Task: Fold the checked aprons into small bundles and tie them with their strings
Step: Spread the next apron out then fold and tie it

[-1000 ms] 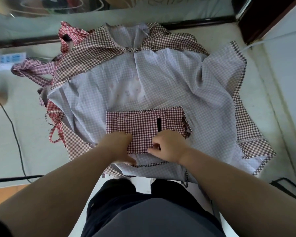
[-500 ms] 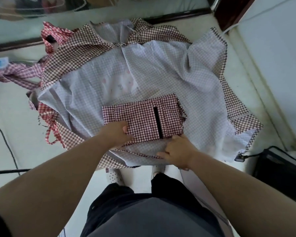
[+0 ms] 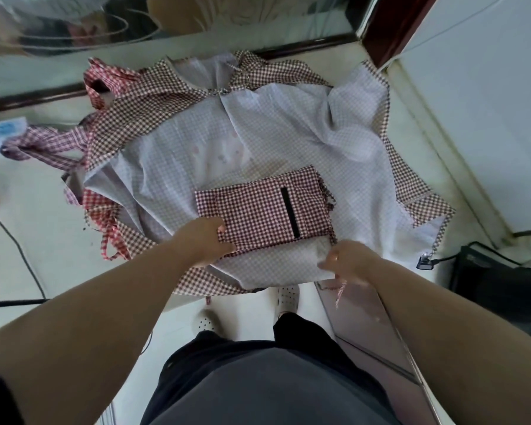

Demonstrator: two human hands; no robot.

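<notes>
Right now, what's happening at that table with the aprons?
A person stands at the table. The left hand holds the near left corner of a folded bundle of red check, which lies on a spread apron, pale side up. The right hand pinches a thin string by the bundle's near right corner; the bundle is not yet tied. More checked aprons lie bunched at the left.

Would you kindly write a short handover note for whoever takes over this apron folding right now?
Left hand holds the near left corner of the folded bundle. Right hand pinches the string at the bundle's near right corner.
The bundle lies on a spread pale apron; more red-checked aprons lie crumpled at far left.
Done: one bundle folded.
Left: tie it with the string, then fold and tie the others.
</notes>
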